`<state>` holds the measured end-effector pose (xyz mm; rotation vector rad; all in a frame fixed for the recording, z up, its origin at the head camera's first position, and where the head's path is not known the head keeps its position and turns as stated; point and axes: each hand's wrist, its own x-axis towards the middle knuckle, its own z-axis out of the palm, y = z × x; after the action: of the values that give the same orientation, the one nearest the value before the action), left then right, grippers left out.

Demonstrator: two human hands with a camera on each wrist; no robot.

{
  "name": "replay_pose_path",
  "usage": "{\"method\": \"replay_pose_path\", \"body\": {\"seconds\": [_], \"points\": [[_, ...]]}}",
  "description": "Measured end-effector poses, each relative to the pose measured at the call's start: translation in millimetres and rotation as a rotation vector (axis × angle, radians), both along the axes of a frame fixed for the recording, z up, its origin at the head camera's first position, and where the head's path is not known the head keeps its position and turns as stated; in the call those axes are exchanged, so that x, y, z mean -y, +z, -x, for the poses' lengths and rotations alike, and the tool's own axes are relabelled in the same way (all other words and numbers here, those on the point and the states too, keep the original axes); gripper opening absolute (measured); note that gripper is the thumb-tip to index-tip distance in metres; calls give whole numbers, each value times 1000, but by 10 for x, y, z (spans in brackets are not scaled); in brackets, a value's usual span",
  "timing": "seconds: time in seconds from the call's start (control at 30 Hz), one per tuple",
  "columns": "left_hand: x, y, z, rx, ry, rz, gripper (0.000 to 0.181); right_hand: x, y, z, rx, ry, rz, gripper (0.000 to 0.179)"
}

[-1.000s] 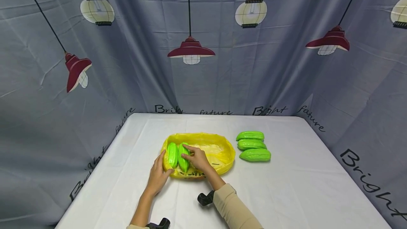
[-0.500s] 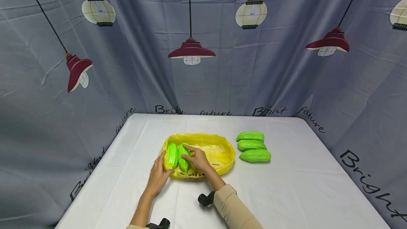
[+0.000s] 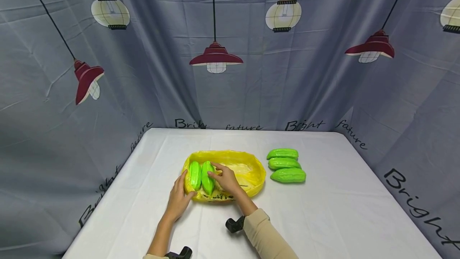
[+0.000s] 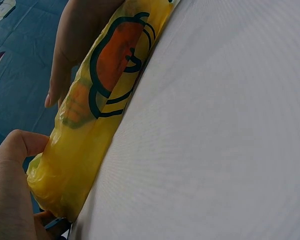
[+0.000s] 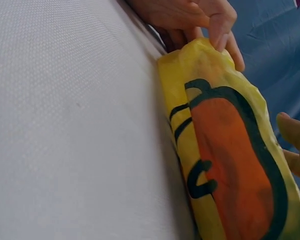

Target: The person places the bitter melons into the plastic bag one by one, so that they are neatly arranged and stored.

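Note:
A yellow plastic bag [image 3: 248, 163], spread wide into a low oval like a lined basket, lies on the table. My left hand [image 3: 178, 201] holds its near left end, thumb over the front rim. In the right wrist view, the left thumb and fingers [image 5: 222, 30] grip the bag's corner. Inside at the left, two bright green cucumber-like vegetables [image 3: 195, 175] lie side by side. My right hand [image 3: 225, 179] hovers at the right side of the second green vegetable [image 3: 207, 179], thumb and index finger extended; whether they touch it I cannot tell.
Three similar green vegetables [image 3: 287, 175] lie in a row to the right of the bag. A white cloth [image 3: 323, 211] covers the table. Grey-blue curtains [image 3: 230, 99] printed with lamps hang behind and at both sides.
My right hand has shifted slightly to the right, its fingertips drawing off the top of the second green vegetable. The left hand and the bag have stayed put.

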<state>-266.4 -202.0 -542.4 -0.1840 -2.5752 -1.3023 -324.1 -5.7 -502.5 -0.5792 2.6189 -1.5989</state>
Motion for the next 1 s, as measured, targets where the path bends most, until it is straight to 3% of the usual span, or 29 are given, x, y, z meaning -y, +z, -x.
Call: {"method": "replay_pose_path", "body": {"seconds": [0.2, 0.37, 0.73, 0.9, 1.0], "points": [[-1, 11, -18, 14, -2, -10, 82, -89, 40, 13, 17, -27, 39, 51], [7, 20, -15, 24, 1, 2, 82, -148, 163, -31, 39, -48, 93, 48], [14, 29, 4, 32, -15, -9, 81, -502, 640, -159, -54, -5, 201, 40], [10, 12, 3, 19, -13, -5, 81, -829, 984, -282, -80, -10, 220, 35], [1, 5, -5, 14, -12, -10, 81, -1072, 994, -234, -115, -55, 199, 34]]}}
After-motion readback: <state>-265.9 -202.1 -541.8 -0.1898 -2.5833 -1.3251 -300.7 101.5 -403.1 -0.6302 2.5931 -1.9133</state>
